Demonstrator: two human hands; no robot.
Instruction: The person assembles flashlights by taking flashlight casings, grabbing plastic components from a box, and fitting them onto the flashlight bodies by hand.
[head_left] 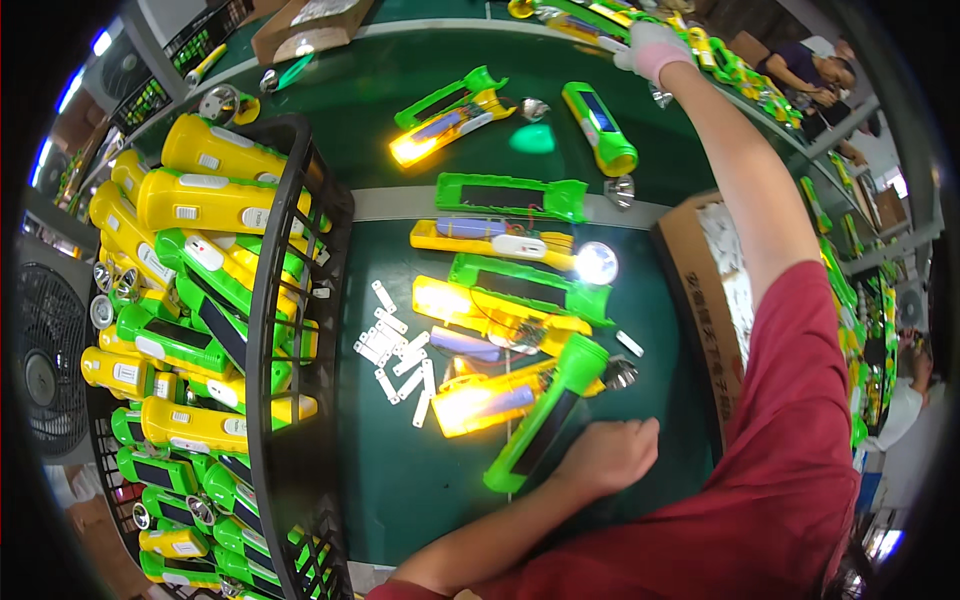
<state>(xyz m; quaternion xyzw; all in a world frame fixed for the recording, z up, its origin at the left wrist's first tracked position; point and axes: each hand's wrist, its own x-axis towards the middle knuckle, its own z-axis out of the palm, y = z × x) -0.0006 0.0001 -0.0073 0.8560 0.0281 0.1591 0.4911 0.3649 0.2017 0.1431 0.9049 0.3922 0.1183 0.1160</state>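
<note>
My left hand (610,455), bare, rests on the green work surface as a fist, with nothing showing in it. Right beside it a green flashlight shell (548,415) lies slanted across a lit yellow flashlight half (490,398). Stretched far forward, my right hand (657,50) in a pale glove is at green and yellow flashlight parts (590,25) on the far line; its fingertips are too small to make out. Between the arms lie opened flashlights: a green shell (510,196), a yellow half with a glowing lamp (490,240), and another lit yellow half (500,310).
A black crate (300,190) heaped with yellow and green flashlights (200,205) stands at left. Small white strips (400,355) lie scattered beside it. A cardboard box (695,290) is at right under my arm. Further flashlights (600,130) lie beyond the metal rail (390,204).
</note>
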